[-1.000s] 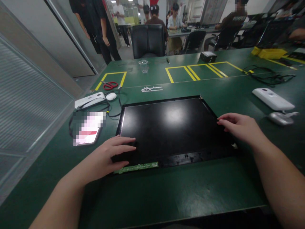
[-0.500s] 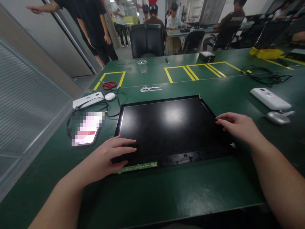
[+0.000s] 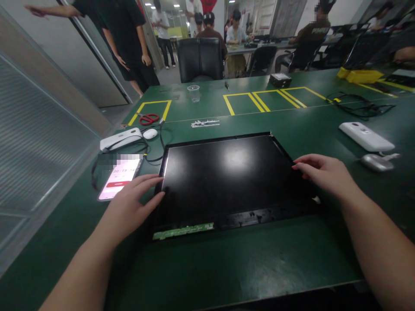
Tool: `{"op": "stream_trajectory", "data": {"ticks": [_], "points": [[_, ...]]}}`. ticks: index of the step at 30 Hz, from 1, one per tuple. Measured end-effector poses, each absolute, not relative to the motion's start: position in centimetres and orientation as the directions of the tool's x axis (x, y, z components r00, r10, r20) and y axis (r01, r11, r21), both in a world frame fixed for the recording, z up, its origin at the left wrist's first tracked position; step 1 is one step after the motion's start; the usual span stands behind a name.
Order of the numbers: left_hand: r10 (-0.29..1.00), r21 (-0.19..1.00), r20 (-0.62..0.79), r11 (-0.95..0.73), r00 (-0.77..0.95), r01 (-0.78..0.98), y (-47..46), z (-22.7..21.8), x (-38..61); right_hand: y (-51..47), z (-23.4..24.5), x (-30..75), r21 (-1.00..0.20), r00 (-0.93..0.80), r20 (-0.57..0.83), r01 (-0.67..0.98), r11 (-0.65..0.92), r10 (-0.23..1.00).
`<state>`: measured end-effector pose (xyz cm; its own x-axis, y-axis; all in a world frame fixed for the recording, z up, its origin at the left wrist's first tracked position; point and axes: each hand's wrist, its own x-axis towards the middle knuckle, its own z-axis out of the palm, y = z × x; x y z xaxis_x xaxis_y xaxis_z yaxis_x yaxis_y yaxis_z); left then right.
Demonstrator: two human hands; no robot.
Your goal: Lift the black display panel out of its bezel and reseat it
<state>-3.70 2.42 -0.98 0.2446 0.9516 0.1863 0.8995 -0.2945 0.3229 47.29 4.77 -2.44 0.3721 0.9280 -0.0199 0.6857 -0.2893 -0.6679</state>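
A black display panel [image 3: 223,172] lies flat on the green table, its glossy face up inside a thin dark frame. Along its near edge, at the left, runs a narrow green circuit board [image 3: 183,231]. My left hand [image 3: 138,203] is at the panel's left edge, thumb and fingers apart, with the fingertips on or just over the frame. At the right edge, my right hand [image 3: 319,172] has its thumb and fingers pinched on the frame; some of its fingertips are hidden.
Left of the panel lie a lit phone [image 3: 119,177], a white power bank [image 3: 121,138], a cable and red-handled scissors [image 3: 149,119]. Behind stand a clear plastic cup [image 3: 194,93] and white scraps [image 3: 205,123]. Another white device [image 3: 366,136] sits right. People are in the background.
My left hand has drawn back leftward, from over the panel's near left corner to its left edge, uncovering the green circuit board. My right hand stays at the right edge.
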Motion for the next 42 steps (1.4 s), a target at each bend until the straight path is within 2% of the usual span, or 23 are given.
{"op": "stream_trajectory", "data": {"ticks": [2, 5, 7, 9, 15, 21, 26, 28, 29, 31, 32, 34, 37, 42], "points": [[0.978, 0.279, 0.141, -0.187, 0.152, 0.942, 2.8, -1.2, -3.9, 4.8, -2.7, 47.7, -0.687, 0.380, 0.002, 0.673, -0.275, 0.925], [0.997, 0.207, 0.001, -0.071, 0.072, 0.976, 3.2, -1.7, -4.2, 5.1, -3.1, 48.6, -0.666, 0.397, 0.014, 0.688, -0.287, 0.918], [0.997, 0.175, -0.053, -0.050, 0.060, 0.983, 3.3, -1.9, -4.3, 5.3, -3.2, 49.0, -0.628, 0.401, 0.004, 0.714, -0.310, 0.916], [0.996, 0.180, -0.038, -0.069, 0.078, 0.981, 3.3, -2.1, -4.3, 5.4, -3.2, 49.2, -0.584, 0.379, -0.009, 0.750, -0.313, 0.925], [0.991, 0.401, 0.085, -0.128, 0.103, 0.907, 3.4, -2.8, -4.4, 5.5, -3.5, 48.8, -0.562, 0.273, 0.005, 0.797, -0.223, 0.962], [0.994, 0.544, 0.092, -0.105, 0.065, 0.832, 3.7, -2.7, -3.5, 5.4, -3.7, 48.5, -0.587, 0.276, 0.039, 0.784, -0.201, 0.960], [0.998, 0.657, 0.052, -0.008, -0.034, 0.753, 3.2, -2.0, -2.6, 5.2, -3.3, 48.1, -0.590, 0.303, 0.035, 0.776, -0.225, 0.952], [0.991, 0.758, -0.023, 0.101, -0.128, 0.644, 3.0, -1.6, -2.0, 5.2, -3.2, 48.0, -0.587, 0.307, 0.037, 0.777, -0.228, 0.951], [0.977, 0.825, -0.090, 0.181, -0.192, 0.535, 2.8, -1.4, -1.6, 5.2, -3.2, 48.0, -0.584, 0.307, 0.042, 0.779, -0.226, 0.951], [0.914, 0.911, -0.267, 0.343, -0.306, 0.229, 2.7, -1.0, -0.7, 5.2, -3.2, 48.1, -0.578, 0.306, 0.058, 0.787, -0.218, 0.950], [0.880, 0.923, -0.314, 0.370, -0.355, 0.102, 2.6, -0.8, -0.3, 5.2, -3.3, 48.1, -0.575, 0.304, 0.064, 0.790, -0.214, 0.950], [0.858, 0.930, -0.333, 0.367, -0.392, 0.012, 2.6, -0.5, 0.5, 5.3, -3.3, 48.2, -0.571, 0.303, 0.072, 0.793, -0.210, 0.950], [0.842, 0.921, -0.366, 0.389, -0.397, -0.025, 2.6, -0.2, 1.1, 5.4, -3.3, 48.3, -0.566, 0.306, 0.063, 0.795, -0.219, 0.950], [0.822, 0.881, -0.472, 0.449, -0.320, -0.147, 2.4, -0.5, 0.8, 5.4, -3.6, 48.4, -0.552, 0.288, 0.085, 0.811, -0.196, 0.954]]}}
